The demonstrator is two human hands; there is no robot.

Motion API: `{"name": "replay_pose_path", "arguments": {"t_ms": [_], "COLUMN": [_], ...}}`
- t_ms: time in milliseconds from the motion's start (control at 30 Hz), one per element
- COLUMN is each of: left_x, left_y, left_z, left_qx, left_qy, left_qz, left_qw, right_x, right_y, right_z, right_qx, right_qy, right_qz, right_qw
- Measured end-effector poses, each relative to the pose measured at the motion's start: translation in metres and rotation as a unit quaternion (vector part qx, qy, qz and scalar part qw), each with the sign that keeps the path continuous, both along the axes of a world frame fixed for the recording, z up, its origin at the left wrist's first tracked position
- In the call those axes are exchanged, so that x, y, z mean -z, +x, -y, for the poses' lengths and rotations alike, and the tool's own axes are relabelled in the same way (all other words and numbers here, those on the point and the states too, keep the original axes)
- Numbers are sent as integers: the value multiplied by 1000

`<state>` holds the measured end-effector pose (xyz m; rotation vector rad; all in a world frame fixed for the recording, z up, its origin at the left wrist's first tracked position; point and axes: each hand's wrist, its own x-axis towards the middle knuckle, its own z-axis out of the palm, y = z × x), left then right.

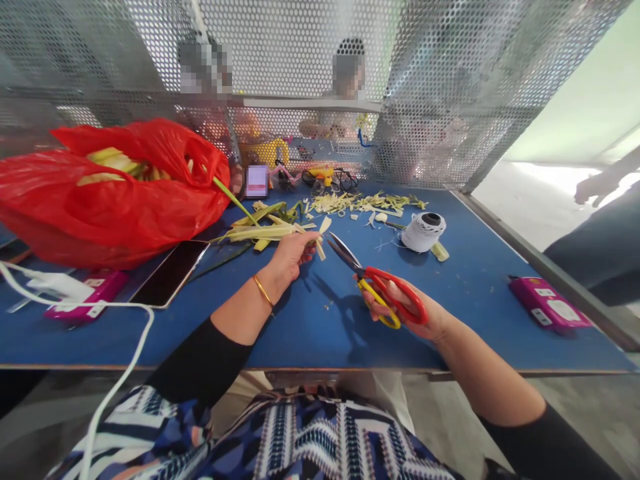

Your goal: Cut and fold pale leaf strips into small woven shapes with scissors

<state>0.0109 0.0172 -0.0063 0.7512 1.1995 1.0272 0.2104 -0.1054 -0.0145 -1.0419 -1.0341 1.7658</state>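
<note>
Evidently at the clock's centre, pinched narrowly between the fingertips of the left hand: a pale husk strip, with ends showing towards 12 and 6 o'clock. Looks near-weightless, papery and pliant; seems likely to bend readily, to split along the fibres if pulled hard, and perhaps to slide a little if damp. Best to take hold flat across the width, near the middle, with light pressure.

At 4 o'clock, gripped by the red and yellow loops in the right hand: scissors, with blades slightly parted and tips just beside the strip, apparently not touching. Probably stiff and clearly heavier than the strip; best to steer from the loops.

Hard to make out: the strip's middle, covered by fingers, and any join to the long husk leaves at 9 o'clock. Mostly hidden at 10 o'clock, inside a red plastic bag: more pale stalks. Blurred at 12 o'clock: everything behind the perforated metal screen. Cut off near 3 o'clock: another person's arm.
</note>
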Motion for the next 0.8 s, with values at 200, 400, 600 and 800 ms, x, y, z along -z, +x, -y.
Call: {"name": "replay_pose_path", "arguments": {"t_ms": [200,400,600,800], "left_x": [4,4,2,4], "left_y": [1,3,5,6], "left_z": [-1,2,5,5], "left_qx": [8,27,35,50], "left_qy": [-1,-1,-5,6], "left_qz": [-7,-21,-43,-52], "left_qw": [1000,999,998,997], "right_x": [-4,-2,-2,-6], "right_y": [-4,-7,-11,-16], "right_z": [-3,-6,-7,-10], "right_qx": [-2,15,31,47], "right_qy": [-23,-28,-24,-16], "right_qz": [16,13,12,72], "right_qw": [1000,999,999,996]}}
